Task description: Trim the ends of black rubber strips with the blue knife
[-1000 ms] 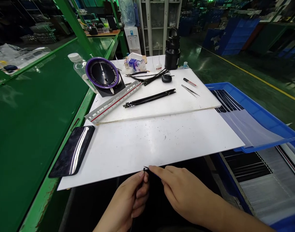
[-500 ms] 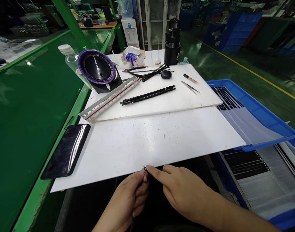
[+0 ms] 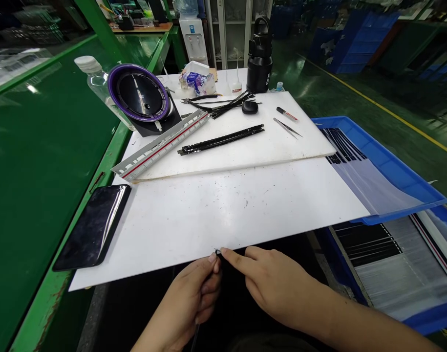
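Observation:
Just off the front edge of the white board, my left hand is closed on a thin black strip. The strip's tip shows above the thumb, and a darker length hangs below the fist. My right hand reaches in from the right, its index fingertip at the strip's tip. Its other fingers are curled, and what they hold, if anything, is hidden. A bundle of black strips lies on the white foam slab, with tweezers to its right.
A black phone lies at the left edge. Behind stand a purple-rimmed round device, a ruler, pliers and a black bottle. A blue tray with strips is at the right.
The view has shifted slightly, so the board and the things on it sit a little further left and higher. Both hands keep nearly the same pose at the strip's tip.

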`<action>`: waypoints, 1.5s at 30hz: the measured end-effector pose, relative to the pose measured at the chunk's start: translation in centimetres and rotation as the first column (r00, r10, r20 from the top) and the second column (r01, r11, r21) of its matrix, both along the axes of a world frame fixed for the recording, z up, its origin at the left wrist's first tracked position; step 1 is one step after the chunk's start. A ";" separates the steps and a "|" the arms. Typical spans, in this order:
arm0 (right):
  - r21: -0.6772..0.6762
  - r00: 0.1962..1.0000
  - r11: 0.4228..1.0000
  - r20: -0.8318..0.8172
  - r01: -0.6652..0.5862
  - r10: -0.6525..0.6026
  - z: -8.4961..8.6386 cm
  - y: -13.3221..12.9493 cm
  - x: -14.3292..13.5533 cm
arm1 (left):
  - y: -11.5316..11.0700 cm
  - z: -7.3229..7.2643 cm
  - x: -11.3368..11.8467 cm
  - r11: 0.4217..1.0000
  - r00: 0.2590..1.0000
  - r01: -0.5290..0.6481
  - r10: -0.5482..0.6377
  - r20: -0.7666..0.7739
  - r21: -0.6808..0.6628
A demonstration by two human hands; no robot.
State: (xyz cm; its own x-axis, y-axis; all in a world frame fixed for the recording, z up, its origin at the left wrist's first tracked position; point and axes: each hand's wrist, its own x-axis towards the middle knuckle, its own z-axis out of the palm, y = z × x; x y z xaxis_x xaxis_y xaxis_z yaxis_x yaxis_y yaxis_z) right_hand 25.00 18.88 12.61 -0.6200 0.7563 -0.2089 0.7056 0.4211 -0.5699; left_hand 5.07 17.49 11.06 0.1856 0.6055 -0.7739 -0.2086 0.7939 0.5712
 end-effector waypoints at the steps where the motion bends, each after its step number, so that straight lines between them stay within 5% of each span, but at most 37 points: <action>1: -0.021 1.000 1.000 -0.027 0.009 -0.010 0.1 0.0 0.0 | 0.1 0.0 0.0 1.000 1.000 0.003 -0.003 -0.001 0.003; 15: -0.042 0.999 0.999 -0.030 -0.012 0.010 0.6 0.4 0.3 | 0.3 0.2 -0.2 1.000 1.000 0.017 -0.017 -0.008 0.008; 30: 0.183 0.986 0.981 0.166 -0.060 0.029 0.1 -0.7 -0.3 | 0.6 0.1 -0.9 0.999 0.997 0.044 -0.045 0.055 0.011; 45: -0.019 0.993 0.998 -0.100 0.056 -0.057 0.1 -0.6 -0.1 | 0.4 0.0 -0.6 0.999 0.998 0.034 -0.036 0.051 0.033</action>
State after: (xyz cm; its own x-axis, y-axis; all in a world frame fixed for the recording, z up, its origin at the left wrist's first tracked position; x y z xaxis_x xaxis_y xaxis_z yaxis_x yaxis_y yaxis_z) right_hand 24.89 18.26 12.72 -0.5947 0.7878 -0.1601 0.6671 0.3724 -0.6452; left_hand 4.45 17.94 11.02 0.2461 0.6224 -0.7430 -0.2110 0.7826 0.5857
